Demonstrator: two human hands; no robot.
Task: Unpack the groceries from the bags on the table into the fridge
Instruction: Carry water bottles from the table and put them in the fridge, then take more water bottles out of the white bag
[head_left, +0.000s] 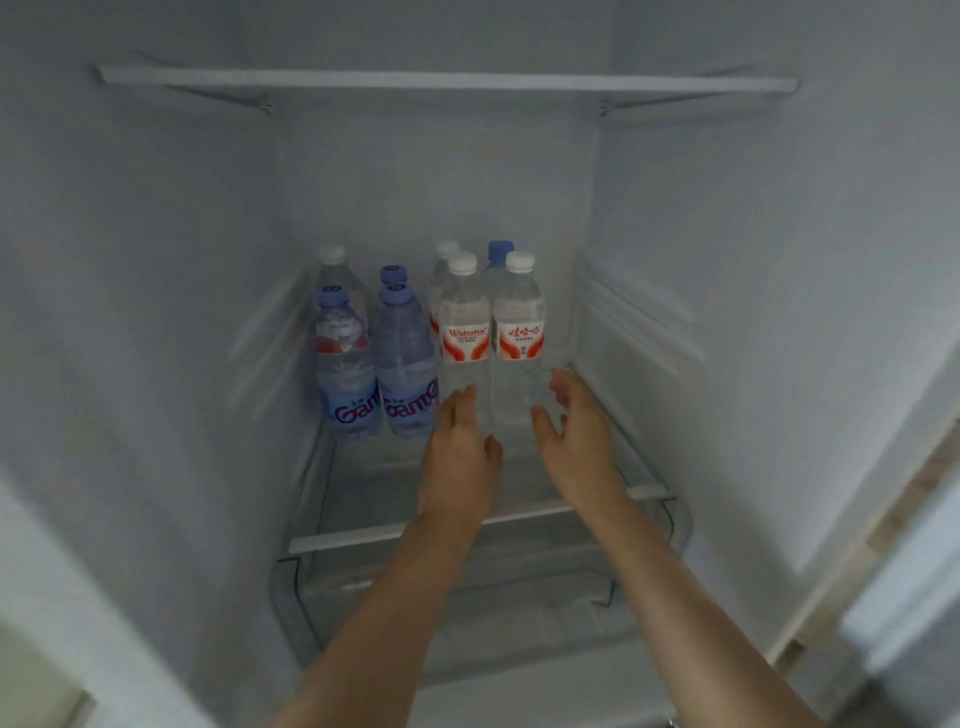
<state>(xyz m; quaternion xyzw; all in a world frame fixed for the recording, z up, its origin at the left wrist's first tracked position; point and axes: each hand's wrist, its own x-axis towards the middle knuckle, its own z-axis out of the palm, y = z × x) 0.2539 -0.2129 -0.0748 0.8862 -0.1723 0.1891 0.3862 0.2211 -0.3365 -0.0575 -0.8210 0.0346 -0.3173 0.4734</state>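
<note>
White fridge walls surround our glass shelf (467, 525), where water bottles (465, 332) stand grouped at the back. Our left hand (460, 452) and right hand (576, 436) hover open-fingered, holding nothing. Full bottles likely feel heavy and slick; we'd grip mid-body.

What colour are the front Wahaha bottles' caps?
White, on both front Wahaha bottles; head view.

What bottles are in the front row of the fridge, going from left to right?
Blue Ganten bottle → second blue Ganten bottle → white-capped Wahaha bottle → second white-capped bottle with a red label.
</note>
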